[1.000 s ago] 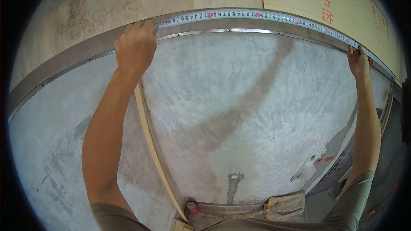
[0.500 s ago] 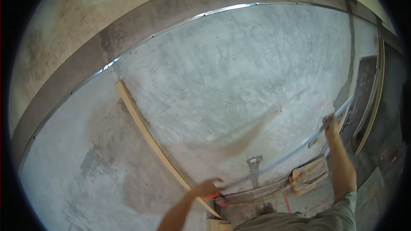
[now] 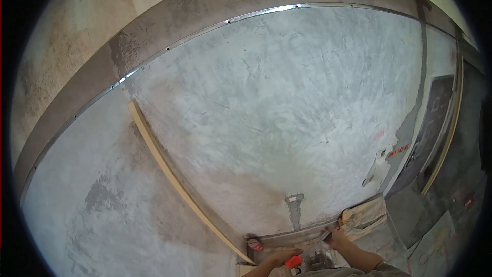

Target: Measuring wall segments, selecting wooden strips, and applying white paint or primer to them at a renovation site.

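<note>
At the lower edge, my left hand (image 3: 285, 258) is closed around a small orange-red object (image 3: 293, 262); its kind is unclear. To its right, my right hand (image 3: 337, 238) grips a narrow grey strip (image 3: 326, 236), seen nearly end-on, so its length is hidden. Both hands are low, in front of the base of a grey plastered wall (image 3: 266, 113). Below and between them is a dark, cluttered patch (image 3: 318, 260) that I cannot make out.
A long wooden batten (image 3: 169, 169) leans against the wall at left. Beside its foot lies a red object (image 3: 254, 244). A crumpled tan sack (image 3: 364, 214) lies on the floor at right. A metal edge strip (image 3: 228, 22) runs along the wall's top; another batten (image 3: 445, 156) stands far right.
Both hands have come down toward the lower edge, the right one moving far left and the left one right. The long pale strip that stretched across the wall no longer shows at length.
</note>
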A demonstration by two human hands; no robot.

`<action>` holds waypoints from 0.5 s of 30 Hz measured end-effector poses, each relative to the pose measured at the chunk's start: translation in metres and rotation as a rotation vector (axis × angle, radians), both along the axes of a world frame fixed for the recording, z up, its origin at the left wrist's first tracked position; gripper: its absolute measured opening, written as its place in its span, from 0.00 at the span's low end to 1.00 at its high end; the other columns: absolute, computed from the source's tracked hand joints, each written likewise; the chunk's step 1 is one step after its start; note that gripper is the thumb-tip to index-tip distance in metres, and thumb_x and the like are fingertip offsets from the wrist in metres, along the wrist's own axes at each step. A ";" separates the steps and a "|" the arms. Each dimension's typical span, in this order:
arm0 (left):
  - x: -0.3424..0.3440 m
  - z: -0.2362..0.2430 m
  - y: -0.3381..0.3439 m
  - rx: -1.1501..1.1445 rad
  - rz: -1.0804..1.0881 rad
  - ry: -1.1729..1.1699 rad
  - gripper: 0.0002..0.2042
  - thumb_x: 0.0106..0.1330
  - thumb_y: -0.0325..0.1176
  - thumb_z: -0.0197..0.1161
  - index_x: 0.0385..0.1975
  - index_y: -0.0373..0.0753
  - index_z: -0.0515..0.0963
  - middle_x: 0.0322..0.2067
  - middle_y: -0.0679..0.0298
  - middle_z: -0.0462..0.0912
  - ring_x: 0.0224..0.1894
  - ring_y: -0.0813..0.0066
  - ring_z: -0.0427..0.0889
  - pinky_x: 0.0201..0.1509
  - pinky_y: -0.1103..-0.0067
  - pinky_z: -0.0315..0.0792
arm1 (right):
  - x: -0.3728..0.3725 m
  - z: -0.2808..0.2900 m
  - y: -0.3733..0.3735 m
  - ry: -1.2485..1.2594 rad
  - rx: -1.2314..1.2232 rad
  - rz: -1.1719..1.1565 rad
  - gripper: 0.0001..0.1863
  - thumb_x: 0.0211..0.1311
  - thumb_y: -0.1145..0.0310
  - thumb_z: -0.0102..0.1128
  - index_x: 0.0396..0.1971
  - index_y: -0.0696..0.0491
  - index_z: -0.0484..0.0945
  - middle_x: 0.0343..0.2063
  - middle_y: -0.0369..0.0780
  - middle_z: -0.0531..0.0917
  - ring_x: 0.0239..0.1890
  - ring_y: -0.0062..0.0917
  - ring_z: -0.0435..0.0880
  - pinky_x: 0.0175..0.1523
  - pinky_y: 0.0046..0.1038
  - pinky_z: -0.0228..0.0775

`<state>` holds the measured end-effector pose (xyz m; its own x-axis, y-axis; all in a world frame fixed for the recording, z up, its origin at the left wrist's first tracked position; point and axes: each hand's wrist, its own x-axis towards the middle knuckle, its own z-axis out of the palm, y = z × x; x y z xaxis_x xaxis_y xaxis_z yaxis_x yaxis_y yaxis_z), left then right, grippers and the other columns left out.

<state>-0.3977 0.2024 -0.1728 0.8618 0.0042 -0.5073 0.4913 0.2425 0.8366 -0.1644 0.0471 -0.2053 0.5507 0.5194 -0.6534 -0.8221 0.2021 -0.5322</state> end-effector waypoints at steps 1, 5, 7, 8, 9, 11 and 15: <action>0.017 0.008 -0.010 -0.008 0.009 -0.009 0.22 0.72 0.41 0.51 0.60 0.32 0.70 0.59 0.57 0.73 0.61 0.64 0.72 0.64 0.74 0.65 | 0.006 -0.001 -0.005 0.074 0.014 0.095 0.09 0.70 0.63 0.54 0.41 0.52 0.77 0.36 0.43 0.84 0.38 0.36 0.84 0.46 0.42 0.79; 0.064 -0.050 -0.039 0.099 -0.058 -0.094 0.30 0.72 0.49 0.55 0.67 0.35 0.61 0.57 0.62 0.74 0.54 0.74 0.75 0.52 0.78 0.74 | 0.033 -0.002 -0.038 0.115 -0.010 0.414 0.14 0.70 0.60 0.55 0.47 0.53 0.76 0.40 0.42 0.84 0.43 0.36 0.83 0.53 0.40 0.76; 0.101 -0.091 -0.059 0.393 -0.179 -0.397 0.31 0.71 0.49 0.56 0.67 0.35 0.60 0.55 0.63 0.74 0.52 0.73 0.76 0.52 0.76 0.74 | 0.040 0.017 -0.074 0.191 0.076 0.620 0.18 0.69 0.57 0.56 0.51 0.53 0.75 0.43 0.43 0.84 0.44 0.37 0.84 0.51 0.39 0.77; 0.109 -0.081 -0.082 0.203 0.020 -0.205 0.30 0.70 0.48 0.56 0.65 0.34 0.62 0.54 0.63 0.75 0.51 0.72 0.76 0.53 0.75 0.73 | 0.053 0.013 -0.091 0.189 0.052 0.611 0.18 0.69 0.57 0.56 0.51 0.53 0.75 0.43 0.43 0.84 0.44 0.37 0.84 0.51 0.39 0.77; 0.118 -0.071 -0.097 0.008 0.207 -0.001 0.29 0.70 0.48 0.57 0.64 0.34 0.64 0.53 0.62 0.75 0.50 0.72 0.76 0.54 0.75 0.73 | 0.065 0.010 -0.108 0.056 -0.111 0.727 0.19 0.69 0.57 0.57 0.52 0.53 0.74 0.45 0.44 0.84 0.44 0.38 0.84 0.51 0.38 0.78; 0.134 -0.060 -0.108 -0.018 0.195 0.039 0.32 0.66 0.49 0.60 0.64 0.33 0.64 0.57 0.55 0.73 0.55 0.64 0.75 0.58 0.72 0.70 | 0.083 -0.024 -0.153 -0.097 -0.403 0.867 0.25 0.67 0.57 0.59 0.58 0.55 0.71 0.48 0.45 0.83 0.44 0.37 0.85 0.46 0.37 0.80; 0.136 -0.082 -0.104 0.495 0.146 -0.138 0.35 0.58 0.53 0.68 0.56 0.30 0.70 0.43 0.48 0.79 0.51 0.55 0.77 0.57 0.67 0.70 | 0.133 -0.042 -0.251 -0.533 -0.862 0.897 0.16 0.49 0.75 0.68 0.41 0.60 0.82 0.29 0.42 0.86 0.24 0.30 0.85 0.25 0.36 0.78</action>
